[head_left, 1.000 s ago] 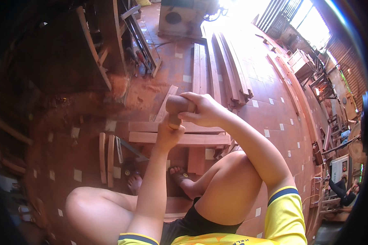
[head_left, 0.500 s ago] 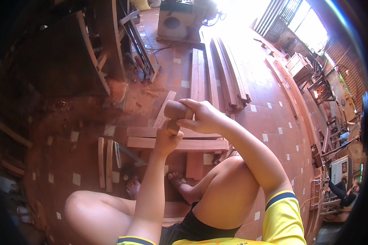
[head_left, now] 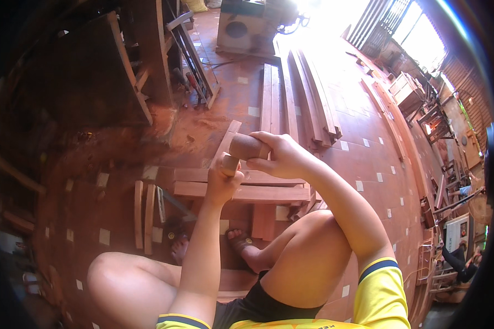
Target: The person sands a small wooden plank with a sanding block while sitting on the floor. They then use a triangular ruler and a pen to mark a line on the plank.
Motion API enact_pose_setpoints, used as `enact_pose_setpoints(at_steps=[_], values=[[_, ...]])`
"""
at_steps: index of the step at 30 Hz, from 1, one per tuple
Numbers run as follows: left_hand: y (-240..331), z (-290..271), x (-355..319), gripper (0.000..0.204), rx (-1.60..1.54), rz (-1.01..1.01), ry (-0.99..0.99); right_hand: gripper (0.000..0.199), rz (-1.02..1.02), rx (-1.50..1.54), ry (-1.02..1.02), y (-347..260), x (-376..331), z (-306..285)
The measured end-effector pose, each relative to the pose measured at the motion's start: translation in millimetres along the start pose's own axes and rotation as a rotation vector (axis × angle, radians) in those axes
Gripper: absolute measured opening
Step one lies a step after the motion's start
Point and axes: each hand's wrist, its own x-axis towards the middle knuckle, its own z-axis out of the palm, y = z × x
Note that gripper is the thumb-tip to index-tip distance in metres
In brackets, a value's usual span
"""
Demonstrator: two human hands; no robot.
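My right hand (head_left: 277,155) is closed around a thick, rounded brown piece (head_left: 247,146), its thumb underneath and fingers over the top. Just below and to the left, my left hand (head_left: 223,183) makes a fist around a smaller brown piece (head_left: 230,164) whose end sticks out at the top. The two pieces sit very close together; I cannot tell whether they touch or are joined. Beneath my hands, reddish planks (head_left: 241,192) lie crosswise over other boards, with a slanted board (head_left: 225,143) behind them.
Long timber beams (head_left: 269,104) run away ahead. Two short curved pieces (head_left: 144,216) lie to the left of my feet. A box-shaped machine (head_left: 244,30) stands at the far end, and dark wooden frames (head_left: 192,60) lean at the far left. More long boards (head_left: 389,123) lie to the right.
Both held pieces have shifted slightly in my hands' grip area: the right one has moved a little right, and the left one stands more tilted. The whole view has drifted slightly.
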Motion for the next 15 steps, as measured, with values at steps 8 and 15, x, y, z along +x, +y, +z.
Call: enact_pose_setpoints(at_steps=[8,15], values=[[2.7,13.5,-5.8,0.02,-0.003,-0.021,0.003,0.061,0.016,-0.04,-0.028,-12.0,5.6,2.0],[-9.2,1.4,-2.9,0.021,-0.04,-0.008,-0.035,0.061,-0.014,0.014,0.017,-13.9,2.5,10.8]])
